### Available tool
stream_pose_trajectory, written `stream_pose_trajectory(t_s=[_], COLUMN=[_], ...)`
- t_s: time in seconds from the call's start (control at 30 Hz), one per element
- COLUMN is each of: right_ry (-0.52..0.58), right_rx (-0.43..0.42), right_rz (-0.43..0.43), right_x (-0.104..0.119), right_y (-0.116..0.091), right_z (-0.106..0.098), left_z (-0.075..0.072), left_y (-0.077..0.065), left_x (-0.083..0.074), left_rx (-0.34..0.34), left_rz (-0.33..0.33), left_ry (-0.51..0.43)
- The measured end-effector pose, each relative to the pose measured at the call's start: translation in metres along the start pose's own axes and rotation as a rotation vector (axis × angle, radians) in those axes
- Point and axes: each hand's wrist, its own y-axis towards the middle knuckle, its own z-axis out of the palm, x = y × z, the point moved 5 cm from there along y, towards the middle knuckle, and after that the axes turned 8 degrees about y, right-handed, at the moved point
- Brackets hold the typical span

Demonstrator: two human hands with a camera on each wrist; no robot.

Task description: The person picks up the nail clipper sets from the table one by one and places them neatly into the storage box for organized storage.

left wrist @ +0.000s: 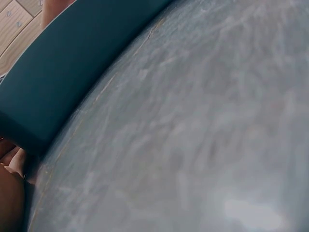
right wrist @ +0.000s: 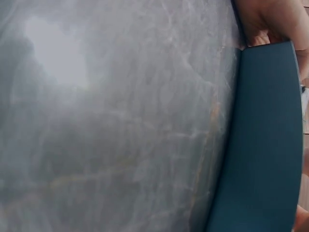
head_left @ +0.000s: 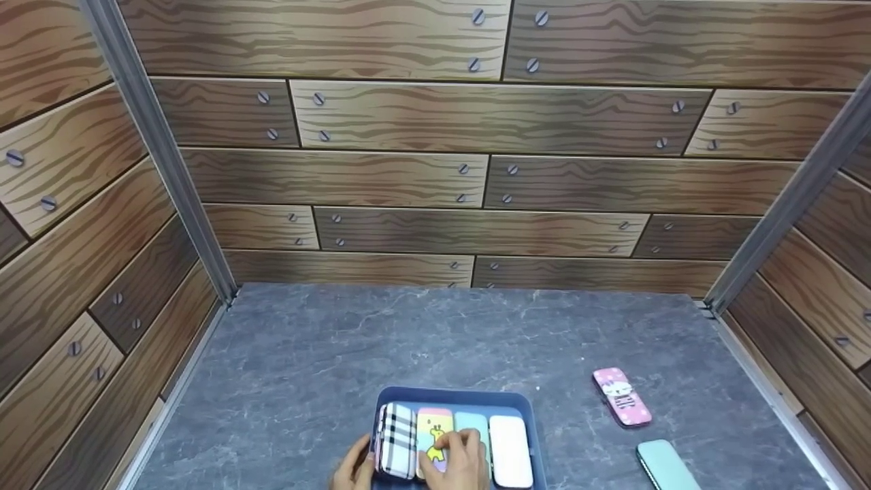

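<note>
A blue tray [head_left: 457, 393] holds a row of small oblong cases: a plaid case [head_left: 397, 441], a multicoloured giraffe case [head_left: 436, 420], a light blue case [head_left: 472, 420] and a white case [head_left: 510, 452]. My left hand [head_left: 352, 465] grips the tray's left side; part of it shows past the tray's end in the right wrist view. With thumb and curled fingers, my right hand [head_left: 460, 464] pinches the giraffe case, covering its lower part and overlapping the light blue case. The tray's wall [left wrist: 58, 72] fills much of the left wrist view's upper left.
Right of the tray, a pink case with a cartoon animal [head_left: 622, 397] lies on the grey marbled table [head_left: 326, 347]. Nearer the front is a mint green case [head_left: 667, 465], cut off by the frame's edge. Wood-patterned walls [head_left: 395, 177] enclose the table's back and sides.
</note>
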Motion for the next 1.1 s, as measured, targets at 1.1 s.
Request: stream_pose_trajectory(t_s=[1.1], right_ry=[0.287], right_rx=[0.264], right_rz=[-0.08], right_x=[-0.008], right_y=[0.009], right_z=[-0.029], left_z=[0.006], left_y=[0.001], left_x=[0.001], left_rx=[-0.046], left_rz=[0.041], left_ry=[-0.144])
